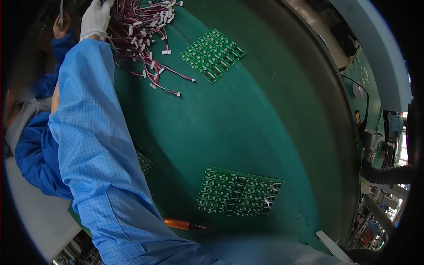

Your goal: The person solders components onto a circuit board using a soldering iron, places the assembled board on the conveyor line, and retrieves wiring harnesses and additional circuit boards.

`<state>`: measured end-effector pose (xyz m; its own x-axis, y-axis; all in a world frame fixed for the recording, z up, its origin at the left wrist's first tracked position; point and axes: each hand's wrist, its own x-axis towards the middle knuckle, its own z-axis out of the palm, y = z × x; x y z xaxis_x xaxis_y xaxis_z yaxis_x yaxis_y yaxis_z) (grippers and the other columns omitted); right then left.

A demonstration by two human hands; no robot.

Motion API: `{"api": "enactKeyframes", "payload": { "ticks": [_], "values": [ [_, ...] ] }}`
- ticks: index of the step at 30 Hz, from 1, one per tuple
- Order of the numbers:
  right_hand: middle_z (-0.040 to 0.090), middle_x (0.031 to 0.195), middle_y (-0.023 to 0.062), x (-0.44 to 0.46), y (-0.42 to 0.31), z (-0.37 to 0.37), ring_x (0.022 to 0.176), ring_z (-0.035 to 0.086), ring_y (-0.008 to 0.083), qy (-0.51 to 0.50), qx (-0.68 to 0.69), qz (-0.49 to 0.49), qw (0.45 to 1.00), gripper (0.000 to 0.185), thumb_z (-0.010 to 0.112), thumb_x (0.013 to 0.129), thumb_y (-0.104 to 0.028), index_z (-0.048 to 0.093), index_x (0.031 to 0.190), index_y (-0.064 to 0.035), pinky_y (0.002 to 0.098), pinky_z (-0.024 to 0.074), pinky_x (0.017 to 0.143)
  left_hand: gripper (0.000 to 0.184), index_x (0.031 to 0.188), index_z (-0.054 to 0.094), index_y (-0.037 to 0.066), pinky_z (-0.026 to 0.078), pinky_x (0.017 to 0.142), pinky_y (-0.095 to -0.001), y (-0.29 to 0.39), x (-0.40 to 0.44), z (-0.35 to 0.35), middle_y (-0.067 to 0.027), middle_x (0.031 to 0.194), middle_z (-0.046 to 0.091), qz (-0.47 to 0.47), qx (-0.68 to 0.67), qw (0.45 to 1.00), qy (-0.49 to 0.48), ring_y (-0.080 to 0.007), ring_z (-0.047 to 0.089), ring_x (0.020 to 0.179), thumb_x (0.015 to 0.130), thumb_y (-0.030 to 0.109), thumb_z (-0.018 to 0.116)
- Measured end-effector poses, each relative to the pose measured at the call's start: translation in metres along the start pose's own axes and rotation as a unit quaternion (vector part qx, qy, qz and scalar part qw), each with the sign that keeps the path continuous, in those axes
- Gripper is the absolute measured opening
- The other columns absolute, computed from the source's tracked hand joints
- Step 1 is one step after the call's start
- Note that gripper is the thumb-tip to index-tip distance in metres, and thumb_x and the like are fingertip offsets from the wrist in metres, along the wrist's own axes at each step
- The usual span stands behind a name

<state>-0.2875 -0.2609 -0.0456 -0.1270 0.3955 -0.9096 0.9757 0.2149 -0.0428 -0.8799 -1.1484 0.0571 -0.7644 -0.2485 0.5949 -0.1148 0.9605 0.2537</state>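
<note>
My left hand (96, 20), in a white glove and a light-blue checked sleeve, reaches to the top edge of the view. It is at the near side of a heap of wire harnesses (143, 26), red, black and white leads with white connectors. Most of its fingers are cut off by the frame, so their grip does not show. Right of the heap lies a green circuit board panel (213, 56) full of small parts. A second circuit board panel (240, 192) rests nearer to me. My right hand is out of view.
An orange-handled tool (177, 223) with a metal tip lies partly under my forearm, near another circuit board (144, 162). At left sits a co-worker in a dark blue sleeve (37, 154), whose bare hand (61, 25) is raised. A ribbed hose (388, 175) stands at right.
</note>
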Motion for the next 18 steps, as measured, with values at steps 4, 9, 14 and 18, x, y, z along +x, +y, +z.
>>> {"api": "enactKeyframes", "payload": {
  "ticks": [4, 9, 14, 18],
  "values": [
    [0.069, 0.083, 0.0129, 0.008, 0.010, -0.007, 0.077, 0.065, 0.0252, -0.005, -0.014, -0.018, 1.000, 0.034, 0.070, 0.096, -0.038, 0.069, 0.096, -0.0036, 0.0427, 0.0516, 0.066, 0.044, 0.128, 0.062, 0.008, 0.052, 0.089, -0.0405, 0.063, 0.009, -0.038, -0.0190, 0.109, 0.071, 0.024, -0.144, 0.988, 0.058, -0.0343, 0.066, 0.103, 0.097, 0.038, 0.062],
    [0.069, 0.079, 0.0108, 0.041, 0.044, -0.028, 0.076, 0.064, 0.0229, -0.027, -0.051, -0.057, 0.997, 0.033, 0.070, 0.096, -0.037, 0.071, 0.092, -0.0045, 0.0405, 0.0508, 0.066, 0.046, 0.130, 0.060, 0.005, 0.051, 0.089, -0.0372, 0.119, -0.012, -0.040, -0.0174, 0.107, 0.071, 0.052, -0.223, 0.973, -0.023, -0.0295, 0.068, 0.100, 0.097, 0.037, 0.063],
    [0.068, 0.075, 0.0063, 0.010, 0.011, -0.009, 0.070, 0.060, 0.0174, -0.014, -0.027, -0.081, 0.996, 0.036, 0.070, 0.096, -0.037, 0.072, 0.090, -0.0014, 0.0353, 0.0485, 0.065, 0.044, 0.122, 0.064, 0.011, 0.052, 0.092, -0.0468, 0.123, -0.060, 0.015, -0.0245, 0.106, 0.070, 0.053, -0.122, 0.970, -0.203, -0.0417, 0.066, 0.104, 0.092, 0.043, 0.062],
    [0.067, 0.077, 0.0055, -0.006, -0.006, 0.004, 0.070, 0.059, 0.0154, -0.010, 0.062, -0.073, 0.995, 0.040, 0.070, 0.095, -0.038, 0.071, 0.093, 0.0029, 0.0328, 0.0484, 0.066, 0.045, 0.125, 0.064, 0.014, 0.051, 0.095, -0.0463, 0.147, -0.082, 0.010, -0.0172, 0.108, 0.071, 0.081, 0.032, 0.947, -0.309, -0.0395, 0.065, 0.103, 0.087, 0.038, 0.068]
  ]
}}
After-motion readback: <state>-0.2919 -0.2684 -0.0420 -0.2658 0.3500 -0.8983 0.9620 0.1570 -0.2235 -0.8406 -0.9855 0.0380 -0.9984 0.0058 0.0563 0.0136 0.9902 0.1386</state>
